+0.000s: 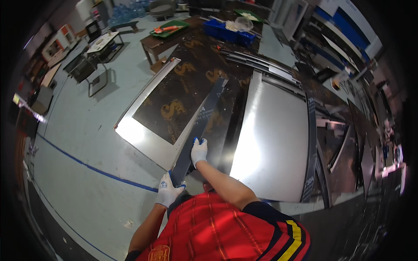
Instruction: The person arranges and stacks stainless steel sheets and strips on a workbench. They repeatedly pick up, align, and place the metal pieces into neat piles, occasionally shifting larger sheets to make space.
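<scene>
Here, handling the long grey film-covered strip (202, 119) looks like the step in hand: left hand (167, 191) closed round its near end, right hand (199, 151) curled on its edge farther up. It slants beside the silver frame (148, 141), and any shift calls for both grips steady. Beneath, a dark gold-printed worktable (198, 58) also carries a silver panel (274, 130), with pale floor (87, 130) leftward.

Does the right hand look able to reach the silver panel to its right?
Probably yes: nothing visible stands between the right hand and the silver panel, though it may first need to release the dark strip.
</scene>
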`<state>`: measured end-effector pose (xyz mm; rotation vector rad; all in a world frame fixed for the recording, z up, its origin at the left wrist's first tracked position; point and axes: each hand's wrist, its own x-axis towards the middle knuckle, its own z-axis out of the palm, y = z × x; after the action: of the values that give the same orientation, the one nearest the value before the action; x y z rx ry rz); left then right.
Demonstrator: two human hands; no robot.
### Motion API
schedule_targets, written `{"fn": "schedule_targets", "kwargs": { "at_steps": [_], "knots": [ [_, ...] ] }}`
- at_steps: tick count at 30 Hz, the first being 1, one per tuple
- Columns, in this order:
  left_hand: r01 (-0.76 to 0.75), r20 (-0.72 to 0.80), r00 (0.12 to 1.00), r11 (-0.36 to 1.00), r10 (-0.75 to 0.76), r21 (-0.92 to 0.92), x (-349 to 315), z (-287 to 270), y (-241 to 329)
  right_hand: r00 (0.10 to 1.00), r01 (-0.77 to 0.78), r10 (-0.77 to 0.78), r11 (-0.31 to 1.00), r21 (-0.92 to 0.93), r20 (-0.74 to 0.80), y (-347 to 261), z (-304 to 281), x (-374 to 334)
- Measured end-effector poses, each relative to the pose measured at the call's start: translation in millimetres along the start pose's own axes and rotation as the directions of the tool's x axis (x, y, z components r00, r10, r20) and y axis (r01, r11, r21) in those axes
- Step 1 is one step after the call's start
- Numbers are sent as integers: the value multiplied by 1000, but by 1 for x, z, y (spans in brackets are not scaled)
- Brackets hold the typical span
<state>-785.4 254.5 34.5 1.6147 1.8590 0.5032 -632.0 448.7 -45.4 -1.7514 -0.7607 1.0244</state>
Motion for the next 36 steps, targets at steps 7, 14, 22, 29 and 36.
{"fn": "schedule_targets", "kwargs": {
  "at_steps": [7, 14, 22, 29, 36],
  "knots": [
    [-166, 30, 986, 977, 163, 138, 95, -15, -108, 985, -130, 151, 968, -213, 85, 30, 64, 43],
    [-161, 97, 984, 974, 147, 157, 138, 7, -135, 979, -192, 201, 881, -433, -26, 26, 86, 41],
    [-189, 241, 964, 932, 115, 309, 144, 12, -118, 967, -223, 167, 918, -329, -192, 39, 85, 29],
    [-193, 280, 956, 909, 89, 370, 147, 16, -111, 964, -210, 133, 913, -350, -231, 51, 86, 25],
    [-158, 264, 962, 928, 68, 338, 147, 20, -116, 970, -175, 50, 822, -542, -237, 37, 85, 5]
  ]
}}
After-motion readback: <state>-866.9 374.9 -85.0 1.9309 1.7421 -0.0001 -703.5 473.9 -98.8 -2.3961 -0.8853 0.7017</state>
